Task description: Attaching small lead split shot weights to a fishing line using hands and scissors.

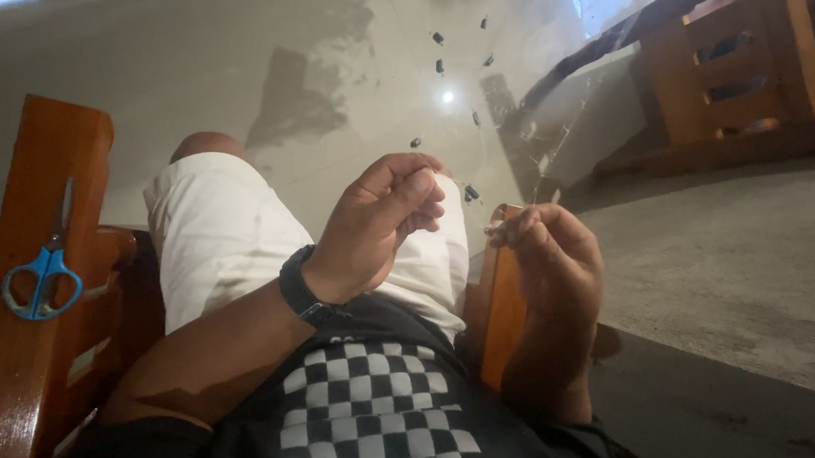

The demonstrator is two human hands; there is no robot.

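Threading, seemingly: left hand (378,221) curled shut, pinching thin line (451,188); right hand (550,248) closed, pinching its other end. Dark beads (471,193) hang between. Keep line taut, hands close. Scissors (45,269) lie on armrest (18,341).

Left hand (375,226), right hand (549,258) pinched

Two hands are seen, left hand (378,221) and right hand (549,258); one pair of blue scissors (45,274); one black wristband (302,289).

Wooden chair armrest (37,253) bearing blue-handled scissors (46,269); glossy pale floor (277,37) with small dark beads (437,66) scattered.
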